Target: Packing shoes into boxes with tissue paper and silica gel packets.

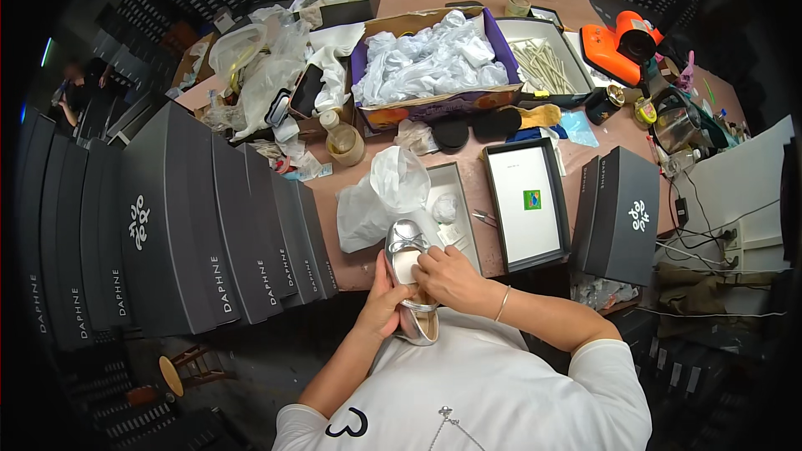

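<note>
A silver flat shoe (pixel 409 234) with a small bow on its toe is held upright in front of my chest. My left hand (pixel 383 305) wraps round its left side, with the thumb across the opening. Bent fingers of my right hand (pixel 454 279) press at the shoe's right rim; their tips are partly hidden. Below my hands more silver (pixel 420 330) shows, and I cannot tell whether it is the heel or a second shoe. Just beyond lies an open shoebox (pixel 466 238) with crumpled white tissue paper (pixel 393 179) on its left side and a paper ball (pixel 444 208) inside.
Dark shoeboxes (pixel 180 225) stand in a row at the left; more boxes (pixel 618 213) stand at the right. A white-lined box (pixel 526 200) lies beside small scissors (pixel 484 218). Farther back are a purple carton (pixel 434 104) of white tissue, a bottle (pixel 341 135) and an orange device (pixel 610 50).
</note>
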A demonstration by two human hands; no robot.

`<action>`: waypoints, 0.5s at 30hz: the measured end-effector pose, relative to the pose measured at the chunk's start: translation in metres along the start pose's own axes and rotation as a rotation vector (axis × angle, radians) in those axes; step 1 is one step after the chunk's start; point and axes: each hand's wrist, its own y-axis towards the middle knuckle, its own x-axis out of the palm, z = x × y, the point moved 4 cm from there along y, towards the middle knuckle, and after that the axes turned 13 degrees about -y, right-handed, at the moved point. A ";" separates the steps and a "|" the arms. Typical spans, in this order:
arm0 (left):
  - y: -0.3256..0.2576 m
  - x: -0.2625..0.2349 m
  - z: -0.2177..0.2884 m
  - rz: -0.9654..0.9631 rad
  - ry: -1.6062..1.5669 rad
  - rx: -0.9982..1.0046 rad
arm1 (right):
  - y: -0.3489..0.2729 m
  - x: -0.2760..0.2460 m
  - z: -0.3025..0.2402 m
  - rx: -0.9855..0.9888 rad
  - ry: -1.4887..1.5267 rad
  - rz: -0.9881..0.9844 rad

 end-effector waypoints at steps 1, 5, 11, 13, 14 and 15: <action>0.000 -0.002 0.001 0.000 0.006 -0.004 | 0.007 0.001 0.002 -0.019 0.023 0.041; -0.001 0.003 0.005 0.013 0.005 0.052 | 0.014 0.011 0.001 -0.014 0.140 0.026; 0.008 -0.005 -0.001 0.070 -0.011 0.132 | 0.038 0.030 0.020 0.093 0.312 0.144; 0.009 -0.009 0.005 0.082 -0.033 0.178 | 0.038 0.030 0.040 0.138 0.619 -0.021; 0.007 -0.014 0.007 0.088 -0.043 0.175 | 0.033 0.033 0.050 0.165 0.778 -0.109; 0.006 -0.018 0.010 0.092 -0.054 0.175 | 0.029 0.049 0.069 0.222 0.499 -0.263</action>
